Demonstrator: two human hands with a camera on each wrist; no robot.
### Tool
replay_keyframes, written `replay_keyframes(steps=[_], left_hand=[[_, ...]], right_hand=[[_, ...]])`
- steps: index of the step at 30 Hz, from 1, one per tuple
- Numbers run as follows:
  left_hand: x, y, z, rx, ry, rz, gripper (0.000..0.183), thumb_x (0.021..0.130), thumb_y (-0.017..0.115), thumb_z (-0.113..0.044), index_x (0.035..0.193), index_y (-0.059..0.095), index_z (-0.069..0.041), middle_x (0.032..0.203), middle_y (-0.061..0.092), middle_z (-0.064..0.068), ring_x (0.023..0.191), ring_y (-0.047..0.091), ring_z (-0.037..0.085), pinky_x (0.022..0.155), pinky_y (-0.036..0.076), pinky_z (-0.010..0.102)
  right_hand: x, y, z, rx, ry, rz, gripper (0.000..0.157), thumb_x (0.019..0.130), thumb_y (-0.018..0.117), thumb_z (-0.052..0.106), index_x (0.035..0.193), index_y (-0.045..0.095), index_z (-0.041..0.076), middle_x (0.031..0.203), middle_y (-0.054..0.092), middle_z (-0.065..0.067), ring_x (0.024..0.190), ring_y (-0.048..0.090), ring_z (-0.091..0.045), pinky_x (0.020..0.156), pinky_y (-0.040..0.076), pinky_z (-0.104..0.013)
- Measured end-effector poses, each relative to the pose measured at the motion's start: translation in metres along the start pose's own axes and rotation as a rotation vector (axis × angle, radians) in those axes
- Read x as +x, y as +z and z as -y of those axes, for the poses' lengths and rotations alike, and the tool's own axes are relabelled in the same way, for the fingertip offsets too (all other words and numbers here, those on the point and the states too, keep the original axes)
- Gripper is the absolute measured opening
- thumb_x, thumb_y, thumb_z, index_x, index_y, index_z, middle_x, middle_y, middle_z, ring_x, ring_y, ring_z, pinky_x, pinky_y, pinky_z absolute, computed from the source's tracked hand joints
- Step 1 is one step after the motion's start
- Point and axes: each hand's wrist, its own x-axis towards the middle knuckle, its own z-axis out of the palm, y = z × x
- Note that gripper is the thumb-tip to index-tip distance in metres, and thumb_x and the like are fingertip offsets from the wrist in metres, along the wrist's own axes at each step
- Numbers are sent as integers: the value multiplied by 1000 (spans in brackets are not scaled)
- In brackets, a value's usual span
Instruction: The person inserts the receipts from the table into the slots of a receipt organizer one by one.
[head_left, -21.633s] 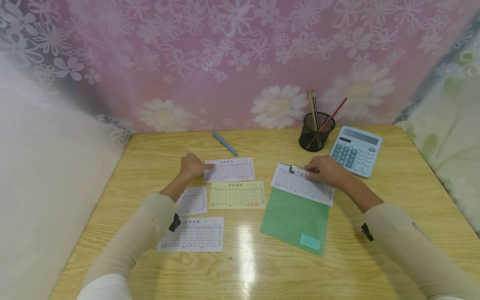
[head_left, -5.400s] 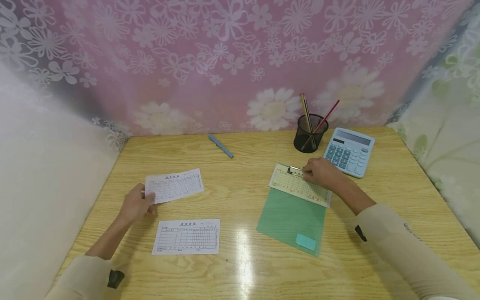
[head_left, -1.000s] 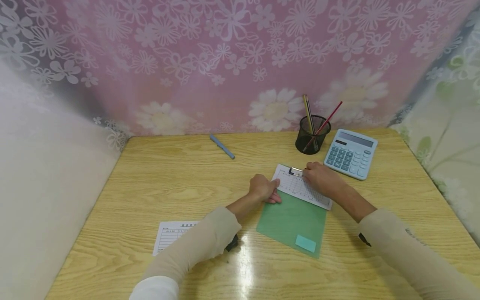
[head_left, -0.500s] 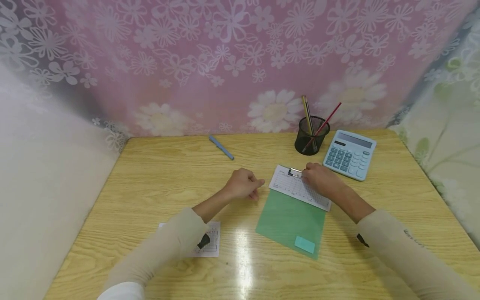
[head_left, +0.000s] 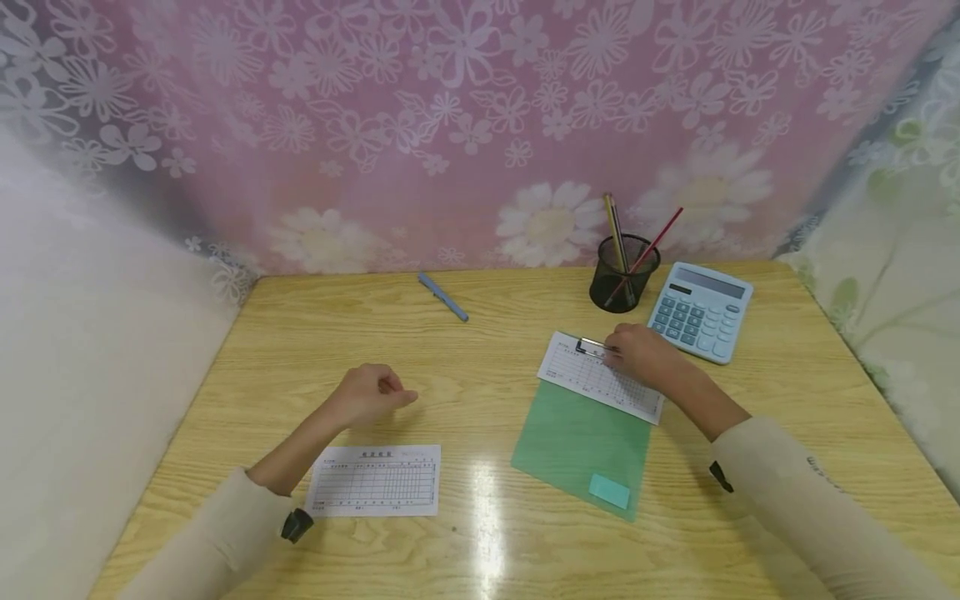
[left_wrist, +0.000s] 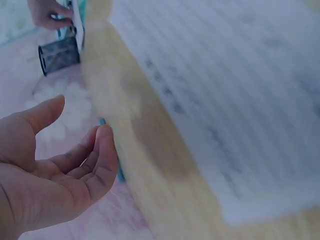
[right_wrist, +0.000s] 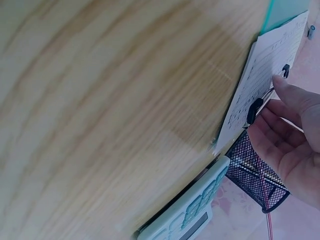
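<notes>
My right hand (head_left: 645,357) pinches the metal clip (head_left: 590,347) at the top of a green translucent clipboard (head_left: 577,442), thumb on the clip and fingers curled below it in the right wrist view. White receipt slips (head_left: 573,372) lie across the clipboard's upper part, their top edge by the clip. On the left, my left hand (head_left: 367,398) hangs over the table with loosely bent fingers and holds nothing; its thumb (left_wrist: 47,112) stands apart from the fingertips. Just below it a single white printed receipt (head_left: 382,483) lies flat on the wood.
A blue pen (head_left: 442,297) lies near the table's back edge. Behind the clipboard stand a black mesh pencil cup (head_left: 617,287) with several pencils and a light blue calculator (head_left: 701,308). A cyan label (head_left: 610,491) sits on the clipboard's lower corner. Patterned curtain (head_left: 450,167) borders the table's back.
Receipts once spread on the table, including a yellow one, went onto the clipboard; a white one now covers it. My left hand has drawn back left from there. The right stays at the clip.
</notes>
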Motion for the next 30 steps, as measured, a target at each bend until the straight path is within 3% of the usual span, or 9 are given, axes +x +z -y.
replay_keyframes(steps=[5,10,13,18,22,30], left_hand=[[-26,-15,35,46,-97,-42,60,82,69,-49,107,60,5,102,64,19,90,62,28,70,55,35],[-53,-21,52,110,-204,-43,75,80,70,-53,109,57,14,108,62,31,95,62,41,70,57,42],[-64,-18,56,128,-235,-37,76,78,72,-52,107,55,17,105,62,32,90,62,39,67,56,40],[-79,-5,59,134,-246,-64,75,73,77,-49,104,54,16,91,62,21,77,57,24,61,51,31],[-88,4,56,125,-254,-86,74,69,81,-47,100,54,15,82,60,16,72,54,21,58,48,29],[-91,15,56,136,-292,-113,66,63,88,-29,100,51,11,77,56,12,68,51,20,56,43,26]], right_hand=[[0,0,-1,19,8,3,24,88,68,17,105,69,0,92,66,-9,83,63,-22,77,55,-43],[1,1,-2,17,15,5,24,88,68,19,105,69,1,93,66,-9,84,63,-22,79,55,-42],[0,1,-3,8,13,5,24,88,68,19,104,69,1,92,66,-8,83,62,-21,78,55,-42],[0,2,-3,0,5,3,23,87,69,19,103,69,2,90,66,-7,81,61,-19,77,55,-41],[0,2,-4,3,0,7,23,87,69,19,103,69,2,91,66,-8,82,62,-20,77,55,-43],[-1,1,-5,10,9,13,25,88,68,20,105,69,2,93,67,-8,84,63,-21,79,55,-43]])
